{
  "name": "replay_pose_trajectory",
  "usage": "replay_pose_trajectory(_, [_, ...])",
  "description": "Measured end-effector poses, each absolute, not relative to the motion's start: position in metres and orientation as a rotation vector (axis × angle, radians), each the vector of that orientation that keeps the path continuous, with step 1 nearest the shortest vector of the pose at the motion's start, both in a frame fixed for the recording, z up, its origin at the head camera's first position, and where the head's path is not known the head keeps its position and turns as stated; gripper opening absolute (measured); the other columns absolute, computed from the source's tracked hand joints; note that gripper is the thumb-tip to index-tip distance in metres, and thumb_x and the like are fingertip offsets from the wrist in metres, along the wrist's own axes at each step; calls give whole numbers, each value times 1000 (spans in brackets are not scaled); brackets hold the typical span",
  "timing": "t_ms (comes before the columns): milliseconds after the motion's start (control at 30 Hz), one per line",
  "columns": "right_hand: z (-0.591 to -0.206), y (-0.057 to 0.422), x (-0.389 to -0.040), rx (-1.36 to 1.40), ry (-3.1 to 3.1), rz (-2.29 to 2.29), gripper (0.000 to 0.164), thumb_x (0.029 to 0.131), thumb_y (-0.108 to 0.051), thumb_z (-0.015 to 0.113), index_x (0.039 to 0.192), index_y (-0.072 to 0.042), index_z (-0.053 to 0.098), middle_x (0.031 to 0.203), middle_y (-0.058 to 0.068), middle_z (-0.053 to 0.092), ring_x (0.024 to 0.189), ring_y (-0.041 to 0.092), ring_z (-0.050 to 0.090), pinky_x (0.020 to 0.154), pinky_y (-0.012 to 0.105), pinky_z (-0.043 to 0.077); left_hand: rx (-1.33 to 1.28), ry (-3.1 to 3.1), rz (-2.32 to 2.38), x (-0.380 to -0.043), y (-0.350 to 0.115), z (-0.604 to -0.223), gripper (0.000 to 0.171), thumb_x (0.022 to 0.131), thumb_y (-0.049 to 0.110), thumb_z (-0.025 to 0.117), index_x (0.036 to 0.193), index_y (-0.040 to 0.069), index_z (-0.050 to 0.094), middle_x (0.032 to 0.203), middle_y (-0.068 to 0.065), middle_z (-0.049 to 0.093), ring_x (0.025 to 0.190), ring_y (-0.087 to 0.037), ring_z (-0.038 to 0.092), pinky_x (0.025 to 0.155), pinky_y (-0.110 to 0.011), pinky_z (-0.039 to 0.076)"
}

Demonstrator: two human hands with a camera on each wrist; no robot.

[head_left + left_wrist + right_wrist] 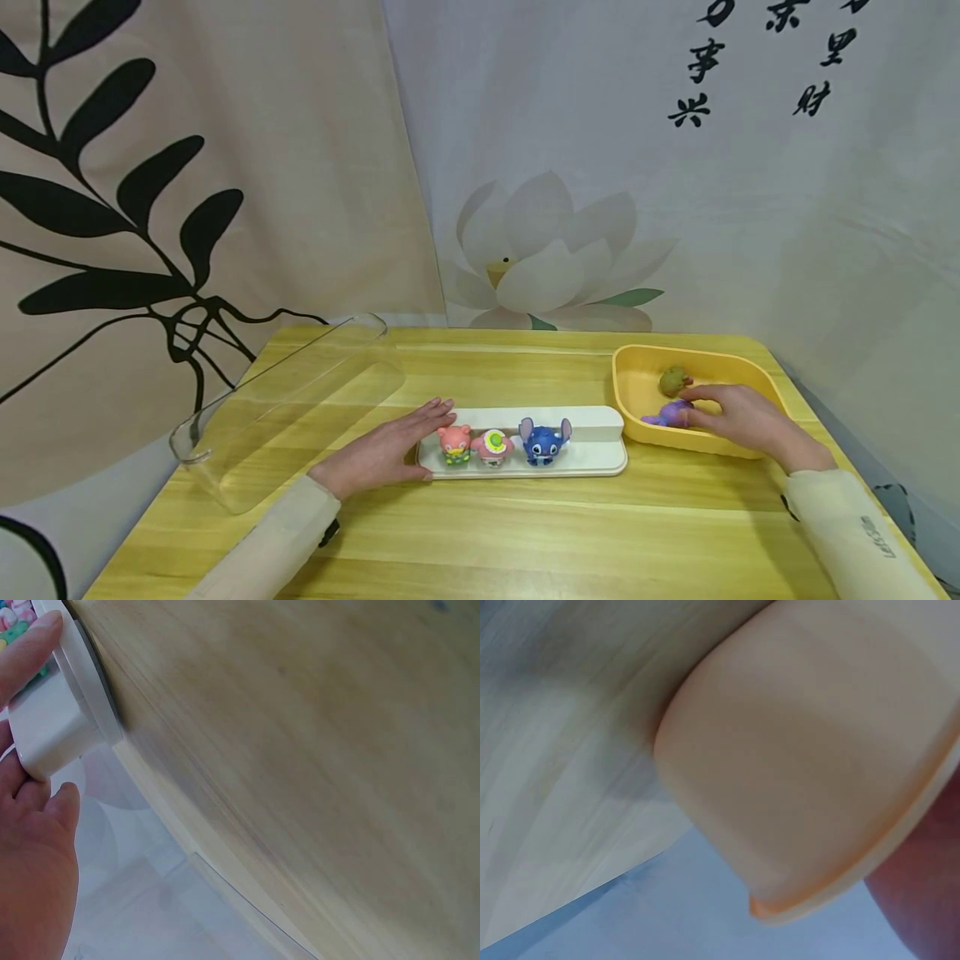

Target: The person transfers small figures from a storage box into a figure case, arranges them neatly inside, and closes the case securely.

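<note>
on the right of the wooden table (525,533): a yellow basket (641,379), with a purple figure (670,414) and an olive-green figure (672,382) inside, the olive-green figure farther back.
right hand (738,417): reaches in over the basket's near right corner and pinches the purple figure between thumb and fingers; the right wrist view shows mainly the basket's outer wall and hides the fingertips.
white stand (592,462): set lengthwise across the middle of the table, just beside the basket's left wall.
figures on the stand: all upright in a row, a coral-pink figure (455,444) at the left, a pink figure (492,447) with a green-and-yellow swirl in the middle, a blue figure (543,442) with large ears at the right.
left hand (386,448): grips the stand's left end, thumb at the front edge, other fingers round the back.
clear cover (300,417): lies slanting on the left, near the left hand.
backdrop (555,250): pale cloth printed with a lotus, dark characters and black leaves.
</note>
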State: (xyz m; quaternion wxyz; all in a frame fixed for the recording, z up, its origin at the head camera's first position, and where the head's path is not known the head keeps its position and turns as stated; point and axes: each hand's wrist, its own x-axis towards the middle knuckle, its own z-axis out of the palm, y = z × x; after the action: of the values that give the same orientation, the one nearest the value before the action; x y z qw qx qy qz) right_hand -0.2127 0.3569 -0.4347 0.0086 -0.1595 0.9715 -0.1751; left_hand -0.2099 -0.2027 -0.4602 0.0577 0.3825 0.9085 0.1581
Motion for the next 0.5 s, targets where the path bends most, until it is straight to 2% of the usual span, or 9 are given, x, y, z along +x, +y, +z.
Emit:
replay_pose_trajectory(200, [-434, 351, -212, -536, 3060, -530, 51, 95, -44, 74, 127, -5, 73, 126, 17, 72, 115, 42, 66, 95, 62, 54, 1137, 2751, 483, -209, -203, -460, 93, 88, 33, 83, 164, 19, 33, 173, 3, 14, 158, -21, 18, 121, -46, 35])
replay_pose_trajectory(400, [-433, 340, -217, -661, 2994, -608, 36, 93, -36, 78, 117, -10, 78, 113, 4, 76, 105, 30, 70, 92, 54, 57, 1163, 2753, 490, -209, -202, -460, 92, 87, 32, 84, 163, 17, 34, 173, 3, 15, 157, -22, 19, 121, -46, 35])
replay_pose_trajectory(500, [-434, 339, -221, -661, 2959, -609, 33, 94, -36, 77, 116, -12, 79, 112, 2, 76, 103, 27, 70, 91, 51, 58, 1186, 2761, 483, -209, -202, -459, 92, 87, 31, 84, 163, 16, 34, 173, 0, 16, 157, -23, 20, 121, -46, 35])
